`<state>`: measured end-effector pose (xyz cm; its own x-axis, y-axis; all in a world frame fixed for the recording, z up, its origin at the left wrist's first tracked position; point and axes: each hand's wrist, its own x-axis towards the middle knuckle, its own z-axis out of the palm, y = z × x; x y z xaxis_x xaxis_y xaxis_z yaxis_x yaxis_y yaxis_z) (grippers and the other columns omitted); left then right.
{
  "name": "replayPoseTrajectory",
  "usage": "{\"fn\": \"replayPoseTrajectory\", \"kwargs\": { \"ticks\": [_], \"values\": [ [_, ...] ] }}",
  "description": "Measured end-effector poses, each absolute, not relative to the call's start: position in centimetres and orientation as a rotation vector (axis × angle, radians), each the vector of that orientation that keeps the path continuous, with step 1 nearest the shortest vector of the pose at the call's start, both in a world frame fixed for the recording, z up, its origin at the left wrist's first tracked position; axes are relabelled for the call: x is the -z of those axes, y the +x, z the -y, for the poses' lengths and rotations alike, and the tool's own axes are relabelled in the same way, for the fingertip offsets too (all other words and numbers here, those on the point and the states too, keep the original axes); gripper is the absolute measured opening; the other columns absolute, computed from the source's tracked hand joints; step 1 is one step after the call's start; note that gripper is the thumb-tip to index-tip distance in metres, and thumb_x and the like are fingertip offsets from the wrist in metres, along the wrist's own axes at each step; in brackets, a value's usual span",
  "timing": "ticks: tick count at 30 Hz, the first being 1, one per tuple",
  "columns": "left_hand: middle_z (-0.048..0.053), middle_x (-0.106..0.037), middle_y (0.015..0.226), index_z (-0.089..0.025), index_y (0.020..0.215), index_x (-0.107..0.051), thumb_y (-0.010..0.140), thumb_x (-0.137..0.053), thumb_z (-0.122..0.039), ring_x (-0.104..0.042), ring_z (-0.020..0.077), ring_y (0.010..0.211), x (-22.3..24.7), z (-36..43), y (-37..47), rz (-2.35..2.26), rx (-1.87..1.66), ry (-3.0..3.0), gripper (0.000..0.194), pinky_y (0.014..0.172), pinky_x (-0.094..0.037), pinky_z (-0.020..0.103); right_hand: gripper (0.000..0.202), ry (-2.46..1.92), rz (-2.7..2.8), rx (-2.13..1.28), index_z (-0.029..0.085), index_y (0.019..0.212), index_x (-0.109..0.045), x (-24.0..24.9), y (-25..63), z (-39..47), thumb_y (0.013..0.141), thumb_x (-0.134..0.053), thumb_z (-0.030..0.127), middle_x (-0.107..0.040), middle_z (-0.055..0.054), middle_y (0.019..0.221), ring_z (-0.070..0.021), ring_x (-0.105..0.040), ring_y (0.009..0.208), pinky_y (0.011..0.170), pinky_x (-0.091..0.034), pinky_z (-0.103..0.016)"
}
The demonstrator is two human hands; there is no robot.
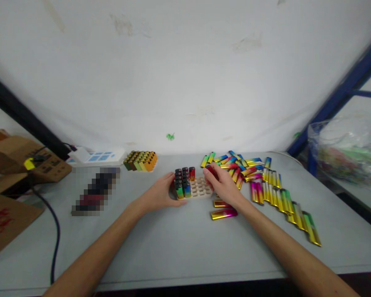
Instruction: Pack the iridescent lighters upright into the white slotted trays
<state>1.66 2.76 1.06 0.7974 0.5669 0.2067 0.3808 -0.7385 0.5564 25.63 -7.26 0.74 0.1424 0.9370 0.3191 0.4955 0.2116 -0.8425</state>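
Observation:
A white rack with holes lies on the grey table, its left columns filled with upright black-topped lighters. My left hand is curved round the rack's left end, thumb along the front edge, fingers partly hidden behind the lighters. Over the rack's right side, my right hand pinches a red lighter. Two loose lighters, one yellow and magenta, lie just below that hand. Many shiny coloured lighters are heaped behind it.
Further right, a slanting row of gold and green lighters lies on the table. At the back left are a filled block of lighters and a white power strip. Cardboard boxes and a black cable sit at left.

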Motion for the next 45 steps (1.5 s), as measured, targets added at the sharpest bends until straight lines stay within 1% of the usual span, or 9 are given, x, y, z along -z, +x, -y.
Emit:
{"fn": "replayPoseTrajectory", "kwargs": {
  "ticks": [4, 7, 10, 19, 23, 28, 33, 39, 45],
  "values": [
    [0.012, -0.068, 0.128, -0.018, 0.131, -0.061, 0.069, -0.088, -0.043, -0.065, 0.0334, 0.118, -1.1, -2.7, 1.7, -0.708, -0.507, 2.479, 0.072, 0.106, -0.053, 0.047, 0.029, -1.380, 1.620, -0.270, 0.021, 0.092, -0.061, -1.4, 25.5, 7.4, 0.104, -0.053, 0.047, -0.062, -0.006, 0.093, -0.0221, -0.060, 0.091, 0.083, -0.047, -0.034],
    [0.012, -0.068, 0.129, -0.019, 0.130, -0.061, 0.069, -0.088, -0.041, -0.065, 0.0329, 0.117, -1.2, -2.7, 1.7, -0.702, -0.508, 2.470, 0.070, 0.106, -0.053, 0.046, 0.032, -1.418, 1.660, -0.209, 0.020, 0.086, -0.062, -1.9, 25.2, 7.5, 0.105, -0.052, 0.044, -0.062, -0.004, 0.085, -0.0209, -0.059, 0.082, 0.076, -0.045, -0.033],
    [0.011, -0.068, 0.131, -0.020, 0.132, -0.060, 0.069, -0.088, -0.040, -0.065, 0.0326, 0.120, -1.3, -2.6, 1.7, -0.690, -0.514, 2.474, 0.072, 0.108, -0.052, 0.046, 0.030, -1.432, 1.670, -0.278, 0.020, 0.091, -0.063, -2.0, 24.9, 7.6, 0.107, -0.050, 0.041, -0.065, -0.002, 0.079, -0.0185, -0.061, 0.072, 0.067, -0.042, -0.030],
    [0.011, -0.069, 0.129, -0.019, 0.132, -0.061, 0.069, -0.087, -0.043, -0.066, 0.0340, 0.118, -0.9, -2.8, 1.7, -0.696, -0.523, 2.497, 0.072, 0.106, -0.054, 0.047, 0.022, -1.515, 1.999, -0.051, 0.017, 0.108, -0.062, -1.2, 24.8, 6.9, 0.109, -0.048, 0.034, -0.072, -0.009, 0.099, -0.0223, -0.067, 0.091, 0.082, -0.050, -0.032],
    [0.011, -0.069, 0.128, -0.018, 0.130, -0.061, 0.068, -0.088, -0.043, -0.066, 0.0338, 0.118, -0.8, -2.8, 1.7, -0.705, -0.523, 2.503, 0.072, 0.106, -0.053, 0.046, 0.028, -1.634, 2.144, 0.232, 0.016, 0.108, -0.061, -2.3, 23.6, 6.6, 0.110, -0.042, 0.037, -0.069, -0.013, 0.102, -0.0271, -0.066, 0.099, 0.089, -0.049, -0.038],
    [0.012, -0.067, 0.132, -0.019, 0.135, -0.058, 0.069, -0.088, -0.043, -0.064, 0.0334, 0.121, -0.7, -3.0, 1.6, -0.686, -0.517, 2.502, 0.076, 0.109, -0.051, 0.047, 0.032, -1.759, 2.187, 0.419, 0.015, 0.107, -0.060, -3.3, 23.6, 6.2, 0.111, -0.037, 0.038, -0.066, -0.013, 0.102, -0.0299, -0.065, 0.099, 0.087, -0.050, -0.041],
    [0.013, -0.067, 0.130, -0.020, 0.131, -0.060, 0.069, -0.088, -0.045, -0.065, 0.0340, 0.119, -0.3, -3.1, 1.6, -0.693, -0.502, 2.500, 0.072, 0.107, -0.052, 0.049, 0.034, -1.656, 2.327, 0.368, 0.015, 0.106, -0.060, -3.3, 25.1, 5.7, 0.112, -0.034, 0.038, -0.065, -0.011, 0.102, -0.0248, -0.064, 0.092, 0.084, -0.049, -0.036],
    [0.012, -0.067, 0.132, -0.018, 0.133, -0.058, 0.070, -0.088, -0.043, -0.064, 0.0335, 0.120, -0.5, -2.9, 1.6, -0.689, -0.517, 2.512, 0.075, 0.110, -0.051, 0.048, 0.039, -1.826, 2.303, 0.344, 0.013, 0.113, -0.063, -3.4, 23.3, 6.7, 0.110, -0.038, 0.043, -0.067, -0.016, 0.111, -0.0304, -0.063, 0.103, 0.091, -0.048, -0.043],
    [0.014, -0.067, 0.129, -0.018, 0.130, -0.060, 0.070, -0.087, -0.045, -0.065, 0.0348, 0.118, -0.9, -2.7, 1.6, -0.715, -0.477, 2.509, 0.071, 0.107, -0.052, 0.050, 0.037, -1.585, 2.140, 0.070, 0.017, 0.110, -0.066, -3.4, 27.7, 5.4, 0.112, -0.035, 0.038, -0.069, -0.010, 0.105, -0.0234, -0.063, 0.106, 0.097, -0.048, -0.037]
  ]
}}
